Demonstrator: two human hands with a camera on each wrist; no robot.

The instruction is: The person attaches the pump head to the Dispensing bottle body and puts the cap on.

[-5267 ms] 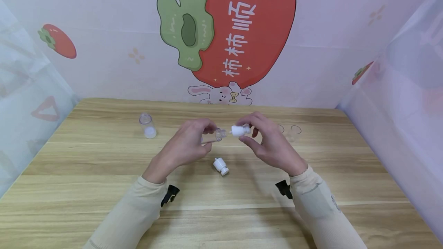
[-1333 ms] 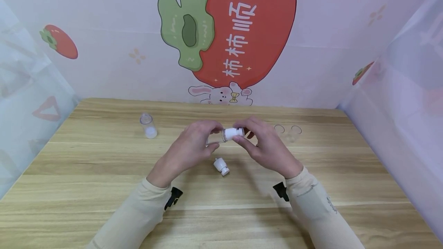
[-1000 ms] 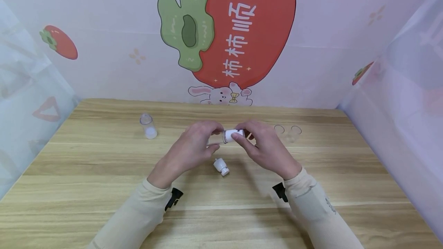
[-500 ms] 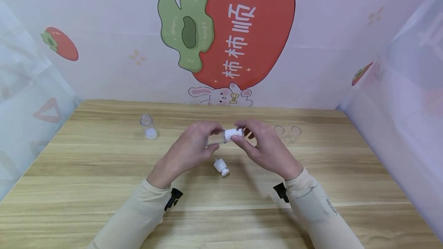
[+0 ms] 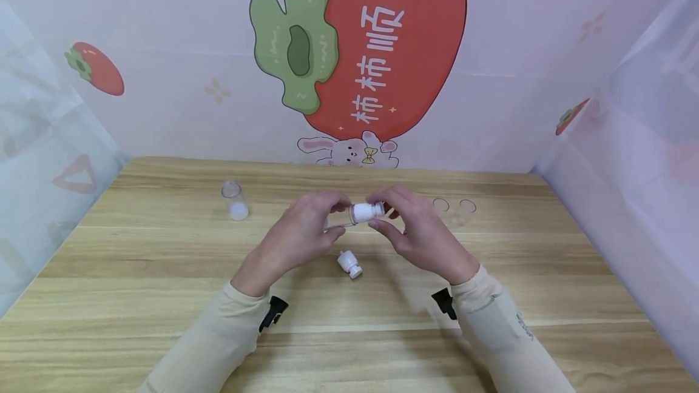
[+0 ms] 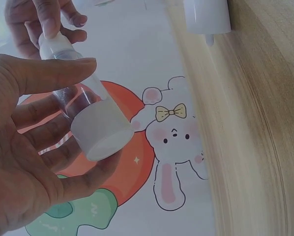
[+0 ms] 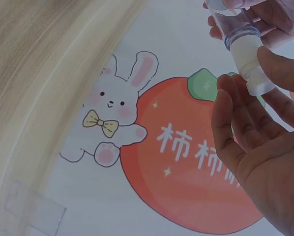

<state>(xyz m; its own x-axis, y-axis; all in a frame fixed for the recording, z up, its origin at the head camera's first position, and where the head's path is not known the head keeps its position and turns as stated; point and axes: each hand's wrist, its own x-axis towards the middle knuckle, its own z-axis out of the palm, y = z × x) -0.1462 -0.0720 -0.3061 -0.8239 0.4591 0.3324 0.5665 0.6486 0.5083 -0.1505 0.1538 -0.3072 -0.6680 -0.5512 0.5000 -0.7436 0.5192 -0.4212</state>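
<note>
My left hand (image 5: pixel 297 235) grips a small clear bottle (image 5: pixel 340 218) that lies tilted sideways above the table. In the left wrist view the bottle's white base (image 6: pixel 102 130) shows between thumb and fingers. A white pump head (image 5: pixel 364 212) sits on the bottle's mouth, its collar against the clear rim. My right hand (image 5: pixel 428 235) holds this pump head between thumb and fingers; the right wrist view shows the thumb on its side. Below the hands, a second white pump head (image 5: pixel 349 264) lies loose on the table.
Another clear bottle (image 5: pixel 235 201) with a white base is on the table to the left. Two clear caps (image 5: pixel 460 218) stand right of my right hand. A printed cloth (image 5: pixel 175 108) hangs behind the wooden table (image 5: pixel 164 296).
Earlier the pump head was apart from the bottle; now it sits on the mouth. In the last half second my right thumb has shifted from the pump's face to its lower edge.
</note>
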